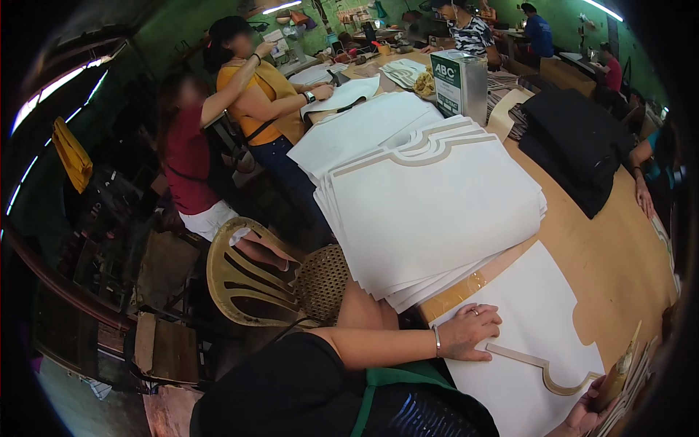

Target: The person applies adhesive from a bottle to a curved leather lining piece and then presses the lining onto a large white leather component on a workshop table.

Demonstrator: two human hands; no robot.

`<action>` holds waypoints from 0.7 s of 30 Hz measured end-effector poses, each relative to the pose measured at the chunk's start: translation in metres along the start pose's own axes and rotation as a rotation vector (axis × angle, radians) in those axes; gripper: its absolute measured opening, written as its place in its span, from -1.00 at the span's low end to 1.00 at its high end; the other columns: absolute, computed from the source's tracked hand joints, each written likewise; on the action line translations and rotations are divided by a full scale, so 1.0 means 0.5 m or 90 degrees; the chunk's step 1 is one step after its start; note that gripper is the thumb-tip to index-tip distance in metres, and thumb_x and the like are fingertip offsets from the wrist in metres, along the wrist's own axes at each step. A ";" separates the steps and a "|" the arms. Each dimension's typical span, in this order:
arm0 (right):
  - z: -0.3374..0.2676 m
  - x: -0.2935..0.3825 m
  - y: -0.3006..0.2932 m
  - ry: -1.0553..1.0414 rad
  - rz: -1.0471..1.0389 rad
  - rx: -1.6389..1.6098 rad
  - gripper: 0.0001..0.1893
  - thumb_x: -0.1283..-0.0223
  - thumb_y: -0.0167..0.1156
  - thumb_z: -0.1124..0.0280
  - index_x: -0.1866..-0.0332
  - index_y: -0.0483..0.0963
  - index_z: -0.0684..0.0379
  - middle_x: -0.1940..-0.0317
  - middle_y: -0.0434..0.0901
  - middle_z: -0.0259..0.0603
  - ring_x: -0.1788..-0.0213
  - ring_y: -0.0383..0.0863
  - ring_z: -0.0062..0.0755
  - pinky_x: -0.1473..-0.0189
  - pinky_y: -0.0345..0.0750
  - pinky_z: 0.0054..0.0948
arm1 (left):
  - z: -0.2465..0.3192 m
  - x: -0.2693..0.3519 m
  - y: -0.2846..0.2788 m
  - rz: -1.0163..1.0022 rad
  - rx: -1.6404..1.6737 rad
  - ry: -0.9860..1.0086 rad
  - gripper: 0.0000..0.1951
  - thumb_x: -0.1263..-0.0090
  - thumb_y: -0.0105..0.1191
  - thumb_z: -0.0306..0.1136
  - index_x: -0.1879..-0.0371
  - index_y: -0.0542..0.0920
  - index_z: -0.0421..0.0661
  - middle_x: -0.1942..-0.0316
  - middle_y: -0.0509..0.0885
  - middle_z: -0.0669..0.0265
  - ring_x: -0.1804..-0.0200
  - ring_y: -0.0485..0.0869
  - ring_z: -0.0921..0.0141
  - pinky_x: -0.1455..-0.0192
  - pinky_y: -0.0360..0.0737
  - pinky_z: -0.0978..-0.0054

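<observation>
My left hand (469, 333) lies palm down on a white sheet (524, 306), its fingers slightly spread, next to one end of a grey-beige strip (519, 356) with a curved notch shape. That strip lies on the sheet. At the lower right my right hand (588, 412) holds a yellowish bottle with a thin pointed nozzle (616, 377), tip upward, near the strip's other end. Beyond my left hand stands a thick pile of white sheets (437, 213), the top one bearing a similar curved strip (420, 158) along its far edge.
A metal can (460, 84) and folded black cloth (573, 142) sit farther along the brown table (590, 246). Several strips (636, 390) lie beside my right hand. A plastic chair (256, 273) stands at the left. Other people are around the table and room.
</observation>
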State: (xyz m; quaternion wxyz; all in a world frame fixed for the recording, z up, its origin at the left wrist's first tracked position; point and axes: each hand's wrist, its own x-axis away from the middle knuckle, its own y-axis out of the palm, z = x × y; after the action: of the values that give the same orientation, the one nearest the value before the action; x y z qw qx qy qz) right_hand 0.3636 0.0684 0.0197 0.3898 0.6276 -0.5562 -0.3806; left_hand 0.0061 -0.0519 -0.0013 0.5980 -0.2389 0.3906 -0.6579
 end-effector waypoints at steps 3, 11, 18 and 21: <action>-0.012 -0.006 -0.015 -0.016 0.041 0.021 -0.46 -0.03 0.19 0.15 -0.18 0.34 -0.01 -0.20 0.32 -0.10 -0.03 0.33 0.02 0.31 0.43 -0.46 | 0.002 0.002 -0.003 -0.001 -0.001 -0.007 -0.60 -0.12 0.18 -0.09 0.14 0.45 -0.01 -0.10 0.34 0.30 -0.35 0.14 0.23 -0.31 0.11 0.10; -0.071 -0.041 -0.175 -0.034 -0.047 0.058 -0.48 -0.27 0.03 0.30 -0.29 0.15 0.26 -0.25 0.24 -0.02 -0.24 0.28 -0.06 0.25 0.49 -0.48 | 0.001 0.000 0.003 0.000 0.001 -0.004 -0.61 -0.13 0.17 -0.09 0.14 0.45 -0.01 -0.10 0.35 0.30 -0.36 0.14 0.25 -0.31 0.11 0.11; -0.075 -0.045 -0.184 -0.027 -0.039 0.016 -0.52 -0.26 0.03 0.31 -0.25 0.21 0.26 -0.22 0.28 -0.02 -0.22 0.29 -0.03 0.24 0.52 -0.42 | 0.002 0.001 -0.001 0.000 -0.005 -0.005 -0.60 -0.14 0.17 -0.07 0.13 0.45 -0.01 -0.10 0.35 0.31 -0.35 0.14 0.26 -0.30 0.12 0.12; -0.082 -0.046 -0.195 -0.031 -0.041 0.013 -0.52 -0.26 0.04 0.31 -0.23 0.22 0.27 -0.21 0.29 -0.02 -0.22 0.30 -0.03 0.25 0.52 -0.41 | 0.002 0.000 0.000 -0.003 -0.009 -0.005 -0.60 -0.14 0.17 -0.07 0.13 0.45 0.00 -0.11 0.35 0.32 -0.35 0.14 0.26 -0.29 0.12 0.12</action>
State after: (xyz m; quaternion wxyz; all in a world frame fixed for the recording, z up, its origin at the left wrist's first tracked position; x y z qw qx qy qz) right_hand 0.4382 0.1018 -0.0516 0.3573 0.6400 -0.5487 -0.4021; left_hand 0.0068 -0.0521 -0.0006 0.5963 -0.2468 0.3920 -0.6556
